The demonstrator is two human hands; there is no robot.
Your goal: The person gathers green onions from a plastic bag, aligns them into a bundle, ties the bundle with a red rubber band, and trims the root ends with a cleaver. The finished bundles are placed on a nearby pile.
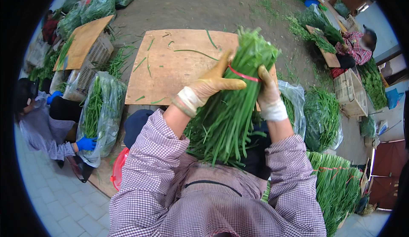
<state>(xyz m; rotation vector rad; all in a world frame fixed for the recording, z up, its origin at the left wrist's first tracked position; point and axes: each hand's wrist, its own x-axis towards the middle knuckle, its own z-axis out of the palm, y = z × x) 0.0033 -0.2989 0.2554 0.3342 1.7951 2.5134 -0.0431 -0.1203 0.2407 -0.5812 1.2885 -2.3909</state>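
A thick bunch of green garlic chives [223,118] is held up between my two gloved hands, cut ends at the top and leaf tips hanging towards my lap. A red band [244,74] circles it below the cut ends. My left hand [213,80] presses the bunch's left side, its thumb across the front below the band and its fingers pointing up. On the opposite side, my right hand [267,87] grips the bunch, thumb beside the band's end. A wooden board [182,67] lies beyond the hands, with a few loose leaves on it.
Plastic bags of chives [321,118] stand on the right, near tied bunches [335,186]. At left, a person with blue gloves [86,143] handles a bagged bundle [96,109]. Another board [84,39] rests on a plastic crate [97,53]. A person in a plaid shirt [354,47] sits far right.
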